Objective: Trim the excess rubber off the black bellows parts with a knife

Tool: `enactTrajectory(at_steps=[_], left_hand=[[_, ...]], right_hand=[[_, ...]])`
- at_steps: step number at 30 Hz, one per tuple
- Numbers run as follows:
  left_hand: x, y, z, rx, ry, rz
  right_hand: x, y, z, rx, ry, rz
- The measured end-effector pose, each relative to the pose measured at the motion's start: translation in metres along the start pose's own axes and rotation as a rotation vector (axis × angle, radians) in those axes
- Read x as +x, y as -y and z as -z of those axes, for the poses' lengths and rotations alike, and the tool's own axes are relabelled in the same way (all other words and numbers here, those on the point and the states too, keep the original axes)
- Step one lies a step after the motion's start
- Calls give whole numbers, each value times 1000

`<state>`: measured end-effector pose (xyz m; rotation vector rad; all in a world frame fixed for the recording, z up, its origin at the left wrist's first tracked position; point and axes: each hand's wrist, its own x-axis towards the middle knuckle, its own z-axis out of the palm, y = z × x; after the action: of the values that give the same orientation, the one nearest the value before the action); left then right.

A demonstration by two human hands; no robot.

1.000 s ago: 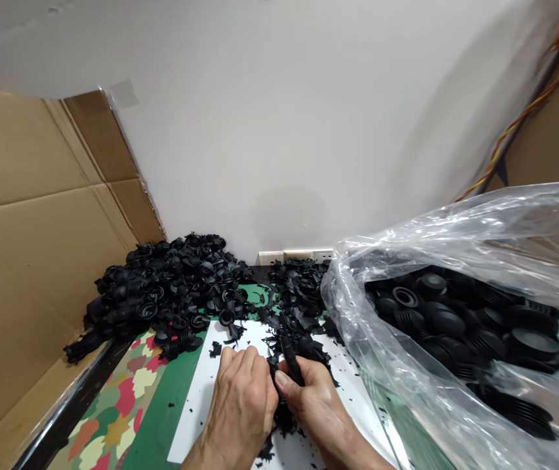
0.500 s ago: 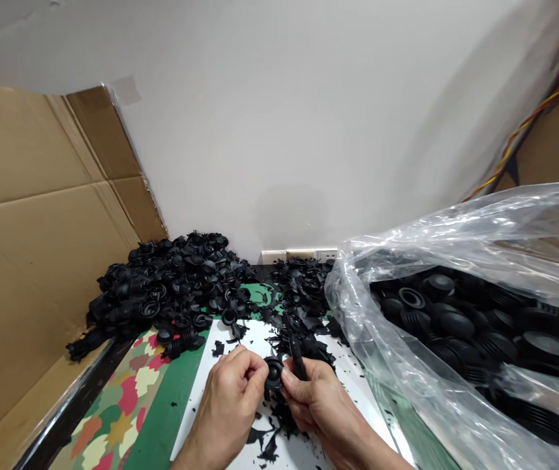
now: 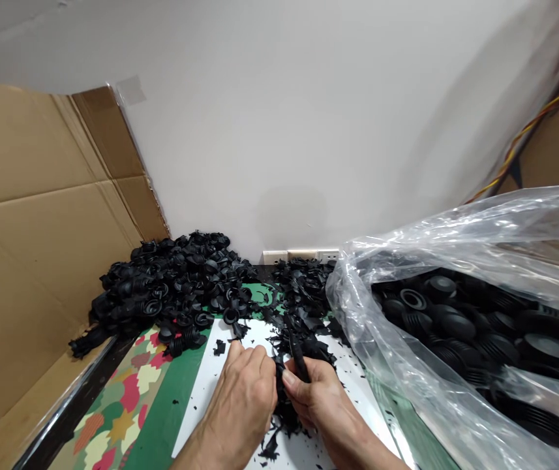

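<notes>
My left hand [image 3: 247, 395] is closed, knuckles up, its fingertips hidden behind the hand at the left side of a black rubber bellows part [image 3: 280, 377]. Only a narrow strip of that part shows between my two hands. My right hand [image 3: 316, 388] pinches its right side with the thumb. A slim black pen-like tool [image 3: 297, 356] also sits in my right hand, pointing up and away; its exact kind is unclear. Black rubber scraps [image 3: 270, 447] lie under the hands on a white board [image 3: 201, 405].
A heap of ribbed black rubber parts [image 3: 162, 287] stands at the left against a cardboard panel [image 3: 54, 215]. Torn scraps [image 3: 303, 281] pile up behind my hands near a power strip [image 3: 301, 257]. On the right, a clear plastic bag [image 3: 357, 307] holds several rubber bellows [image 3: 455, 323].
My left hand has turned over and moved slightly right, its knuckles now covering most of the ring-shaped rubber part that faced me before. The right hand has barely moved.
</notes>
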<state>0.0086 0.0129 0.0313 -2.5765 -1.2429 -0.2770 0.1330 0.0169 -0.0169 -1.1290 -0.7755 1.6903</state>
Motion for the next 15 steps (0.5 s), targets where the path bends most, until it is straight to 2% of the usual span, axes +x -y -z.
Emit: enactTrajectory(at_steps=[4,7,12,15], left_hand=[[2,-2,-6,-5,-130,-1],[0,0,-9,-129,-170,70],[-6,7,-8,-565,-159,374],[-8,13,-7,-740,-178,555]], right_hand=[[4,0,2,-5,-13,-11],[1,5,1,41,4,-13],[-3,8,0,56,20,-61],[-2,7,0,58,24,-68]])
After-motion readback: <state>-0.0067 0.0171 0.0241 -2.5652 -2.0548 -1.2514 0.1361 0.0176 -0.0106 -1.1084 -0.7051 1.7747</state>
